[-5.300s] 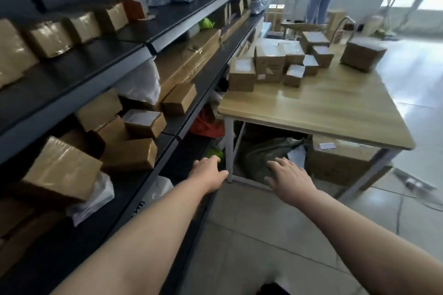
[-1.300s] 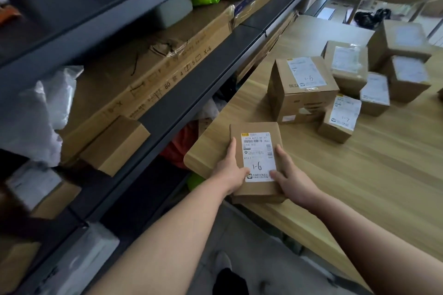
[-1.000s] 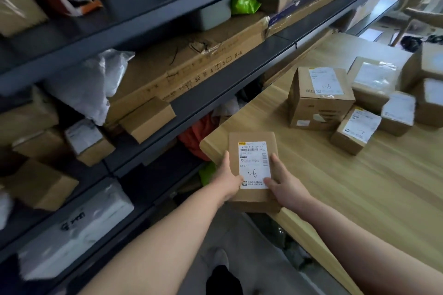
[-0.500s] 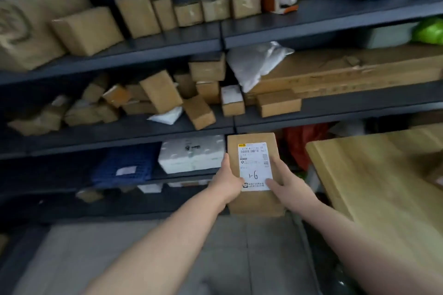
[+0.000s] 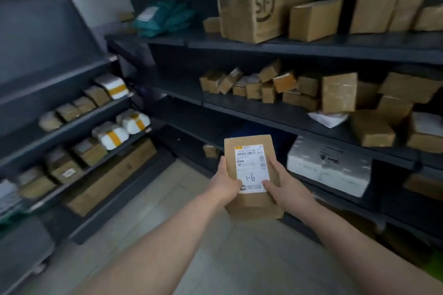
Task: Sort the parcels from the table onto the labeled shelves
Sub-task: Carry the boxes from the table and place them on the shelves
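Arms: I see both forearms reaching forward over the floor (image 5: 148, 201).
Left hand (image 5: 224, 185): grips the parcel's left edge, thumb on top.
Right hand (image 5: 285, 187): grips its right edge, thumb on the label.
Parcel (image 5: 249, 201): flat brown box held in the air before the shelves, label (image 5: 252, 167) facing me, "1-6" handwritten.
Shelves (image 5: 275, 115): dark racks ahead and to the left, crowded with brown boxes; shelf labels, I think, too blurred to read.
Top shelf: a large box (image 5: 261, 9) marked "SF".

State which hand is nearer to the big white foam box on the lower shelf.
Right. The right hand grips the parcel on the side facing the white foam box; the left hand is on the parcel's far side.
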